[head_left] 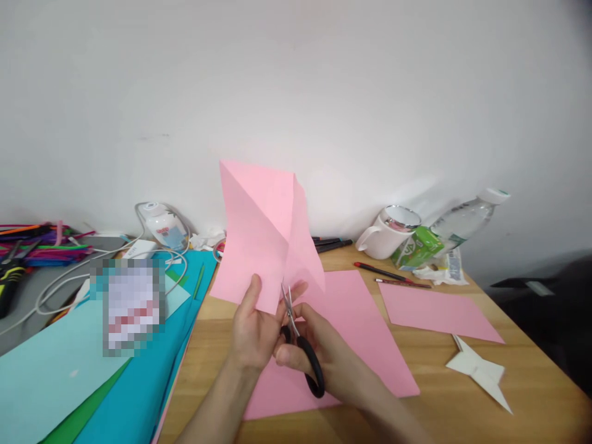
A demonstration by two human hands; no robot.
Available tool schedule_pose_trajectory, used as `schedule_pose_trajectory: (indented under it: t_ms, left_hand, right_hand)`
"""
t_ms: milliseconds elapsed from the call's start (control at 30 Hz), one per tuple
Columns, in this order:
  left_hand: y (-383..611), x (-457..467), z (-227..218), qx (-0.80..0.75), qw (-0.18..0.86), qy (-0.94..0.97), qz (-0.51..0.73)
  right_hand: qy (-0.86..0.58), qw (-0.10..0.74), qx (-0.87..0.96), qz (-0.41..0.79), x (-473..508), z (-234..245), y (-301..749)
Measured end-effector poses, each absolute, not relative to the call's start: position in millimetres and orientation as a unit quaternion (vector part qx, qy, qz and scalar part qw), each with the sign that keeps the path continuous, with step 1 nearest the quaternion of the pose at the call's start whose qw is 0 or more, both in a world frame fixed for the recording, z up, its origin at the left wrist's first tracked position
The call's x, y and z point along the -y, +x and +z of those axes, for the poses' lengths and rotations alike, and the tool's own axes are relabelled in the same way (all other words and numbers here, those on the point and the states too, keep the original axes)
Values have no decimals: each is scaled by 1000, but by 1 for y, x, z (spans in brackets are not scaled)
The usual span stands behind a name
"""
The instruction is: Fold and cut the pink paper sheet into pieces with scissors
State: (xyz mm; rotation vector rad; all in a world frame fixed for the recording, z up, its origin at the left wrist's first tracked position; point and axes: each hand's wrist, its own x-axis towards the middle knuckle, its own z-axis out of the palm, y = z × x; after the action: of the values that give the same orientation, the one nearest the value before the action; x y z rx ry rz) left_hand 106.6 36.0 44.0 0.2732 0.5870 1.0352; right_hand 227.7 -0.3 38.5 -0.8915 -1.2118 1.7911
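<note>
My left hand [254, 330] grips a creased sheet of pink paper [256, 231] by its lower edge, thumb in front and fingers behind. The sheet stands upright above the table, with folds running across it. In my right hand [319, 339] is a pair of scissors [296, 327] with black handles. Their blades point up, parted slightly, at the sheet's lower right edge. Whether they are cutting into the paper I cannot tell. Beneath both hands a larger pink sheet [365, 333] lies flat on the wooden table [208, 357].
At right lie a pink strip [439, 311], a folded white paper star [478, 370] and pencils [383, 271]. Behind them stand a white mug [383, 234], a green box [419, 246] and a tilted plastic bottle [465, 219]. Coloured sheets [60, 351], a white cable [46, 296] and a white jar [164, 225] occupy the left.
</note>
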Motion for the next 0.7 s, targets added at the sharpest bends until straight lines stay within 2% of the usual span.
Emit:
schedule_pose_trajectory:
  t_ms: [133,333,567,700]
  left_hand:
    - [108,-36,43,-308,805,56,504]
    - [111,-32,35,-297,832,153,442]
    - [124,-27,25,-304,774,225,507]
    - [123,-26,22,-283,734,261,559]
  right_hand:
    - [-375,373,487,695,-1,38,232]
    - [-344,392,505,688,-8,38,239]
    - [-375,435,510,640,-14,48,245]
    - [-407,473,544,561,-15,45,249]
